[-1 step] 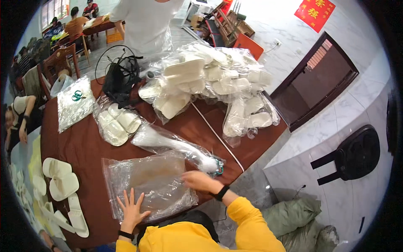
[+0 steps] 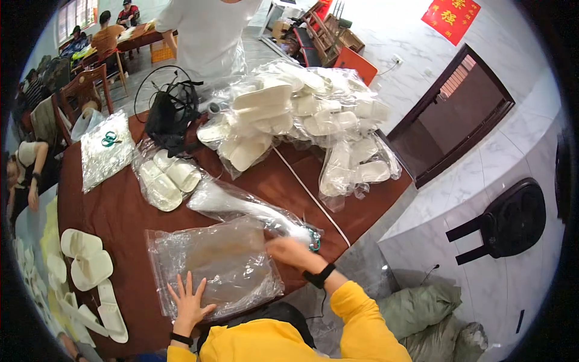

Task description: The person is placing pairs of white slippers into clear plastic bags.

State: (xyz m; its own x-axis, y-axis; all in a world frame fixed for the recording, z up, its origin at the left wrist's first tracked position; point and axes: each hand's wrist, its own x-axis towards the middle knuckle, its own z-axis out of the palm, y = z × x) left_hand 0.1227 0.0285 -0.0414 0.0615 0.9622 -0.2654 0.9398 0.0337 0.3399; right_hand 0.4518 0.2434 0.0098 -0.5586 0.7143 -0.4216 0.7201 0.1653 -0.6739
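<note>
A clear plastic bag [image 2: 208, 250] lies flat on the brown-covered table in front of me. My left hand [image 2: 190, 301] presses on its near left part, fingers spread. Over the bag's right edge is my right hand [image 2: 294, 252], its fingers smeared by motion, so their grip is unclear. Just beyond that hand lies a long bundle of white material in clear plastic [image 2: 250, 211], with something teal [image 2: 315, 239] at its near end. Farther left, a pair of cream slippers [image 2: 164, 182] sits inside a clear bag.
Bagged cream slippers [image 2: 301, 114] are heaped at the table's far side. A stack of clear bags [image 2: 108, 154] carries teal scissors [image 2: 110, 139], beside a black bag [image 2: 172, 117]. Loose slippers [image 2: 90, 265] lie at left. A person in white [image 2: 205, 36] stands across the table.
My right hand has shifted slightly right and away from me along the bag's right edge. My left hand stays spread on the bag.
</note>
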